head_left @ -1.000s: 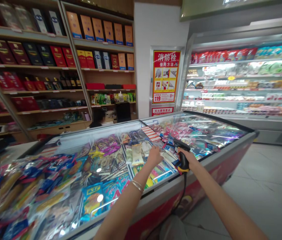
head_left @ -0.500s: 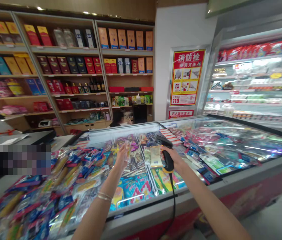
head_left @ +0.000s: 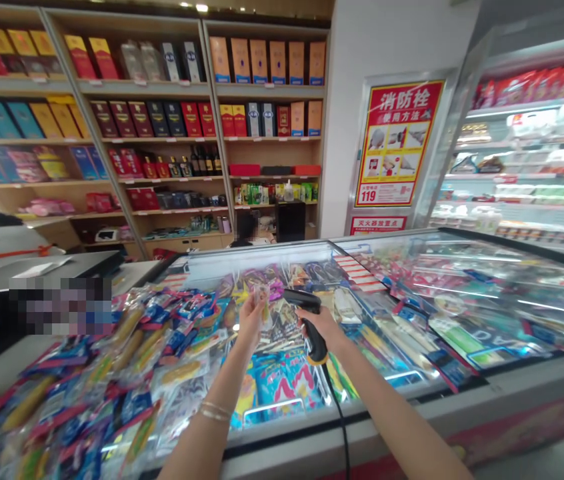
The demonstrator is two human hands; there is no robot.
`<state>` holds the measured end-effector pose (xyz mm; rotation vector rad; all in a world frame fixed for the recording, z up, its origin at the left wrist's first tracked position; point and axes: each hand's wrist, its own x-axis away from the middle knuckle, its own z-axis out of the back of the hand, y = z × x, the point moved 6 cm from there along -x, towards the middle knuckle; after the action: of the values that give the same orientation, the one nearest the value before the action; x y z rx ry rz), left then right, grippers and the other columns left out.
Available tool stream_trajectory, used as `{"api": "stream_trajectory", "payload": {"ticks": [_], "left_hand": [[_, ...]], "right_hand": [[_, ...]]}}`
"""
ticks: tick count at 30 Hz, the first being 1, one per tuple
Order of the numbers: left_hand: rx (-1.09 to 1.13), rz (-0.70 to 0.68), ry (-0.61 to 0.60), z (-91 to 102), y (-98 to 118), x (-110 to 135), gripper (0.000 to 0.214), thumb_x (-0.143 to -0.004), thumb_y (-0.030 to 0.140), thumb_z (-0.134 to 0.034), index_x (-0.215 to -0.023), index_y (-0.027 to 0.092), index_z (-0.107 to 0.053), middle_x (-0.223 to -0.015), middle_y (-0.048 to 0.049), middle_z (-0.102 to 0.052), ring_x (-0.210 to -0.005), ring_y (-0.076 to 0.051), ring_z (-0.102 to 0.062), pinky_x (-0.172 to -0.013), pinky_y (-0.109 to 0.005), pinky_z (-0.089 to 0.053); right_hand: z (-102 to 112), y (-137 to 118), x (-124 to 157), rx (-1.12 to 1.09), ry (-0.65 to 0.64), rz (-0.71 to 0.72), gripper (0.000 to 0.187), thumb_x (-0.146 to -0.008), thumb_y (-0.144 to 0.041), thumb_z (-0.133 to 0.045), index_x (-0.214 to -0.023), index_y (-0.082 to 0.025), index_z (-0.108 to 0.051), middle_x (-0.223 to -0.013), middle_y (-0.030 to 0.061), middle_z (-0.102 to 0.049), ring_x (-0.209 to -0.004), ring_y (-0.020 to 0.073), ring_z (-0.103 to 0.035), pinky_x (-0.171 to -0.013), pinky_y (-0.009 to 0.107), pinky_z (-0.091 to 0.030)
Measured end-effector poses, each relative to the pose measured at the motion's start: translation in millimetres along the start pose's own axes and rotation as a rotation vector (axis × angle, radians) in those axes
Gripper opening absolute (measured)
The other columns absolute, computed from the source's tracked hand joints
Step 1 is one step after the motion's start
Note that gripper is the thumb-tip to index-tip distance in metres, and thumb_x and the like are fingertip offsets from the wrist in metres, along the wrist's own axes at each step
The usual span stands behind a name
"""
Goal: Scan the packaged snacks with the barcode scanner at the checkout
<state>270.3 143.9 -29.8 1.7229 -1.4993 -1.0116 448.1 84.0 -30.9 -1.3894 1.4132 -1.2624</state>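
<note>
My left hand (head_left: 251,319) is raised above the chest freezer (head_left: 412,407), pinching a small pale packet (head_left: 262,297) upright. Close to its right, my right hand (head_left: 323,325) grips a black handheld barcode scanner (head_left: 307,317) with an orange band; the scanner's head points at the packet and its cable hangs down over the freezer's front edge. Under both hands lie colourful frozen packets beneath the freezer's glass lids.
A heap of wrapped snack packets (head_left: 112,373) covers the freezer's left part. Behind stand wooden shelves (head_left: 172,133) of boxed bottles, a red fire-hydrant poster (head_left: 395,143), and an open chiller (head_left: 532,153) at right. A person (head_left: 246,228) sits behind the freezer. A counter (head_left: 52,267) is at left.
My view has swung left along the freezer. My left hand lifted a small packet out of the freezer and the scanner moved in beside it.
</note>
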Motion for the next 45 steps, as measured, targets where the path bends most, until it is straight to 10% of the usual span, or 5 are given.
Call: {"api": "stream_trajectory", "payload": {"ticks": [45], "left_hand": [[-0.002, 0.020, -0.002, 2.2, 16.1, 2.6, 0.050, -0.042, 0.032, -0.088, -0.087, 0.016, -0.072, -0.076, -0.0019, -0.071, -0.068, -0.014, -0.065, -0.072, -0.031, -0.054]], "right_hand": [[10.0, -0.2, 4.4, -0.048, -0.001, -0.017, 0.016, -0.066, -0.024, -0.076, -0.066, -0.012, -0.065, -0.052, 0.0025, -0.062, -0.038, 0.0100, -0.053, -0.036, 0.020, -0.043]]}}
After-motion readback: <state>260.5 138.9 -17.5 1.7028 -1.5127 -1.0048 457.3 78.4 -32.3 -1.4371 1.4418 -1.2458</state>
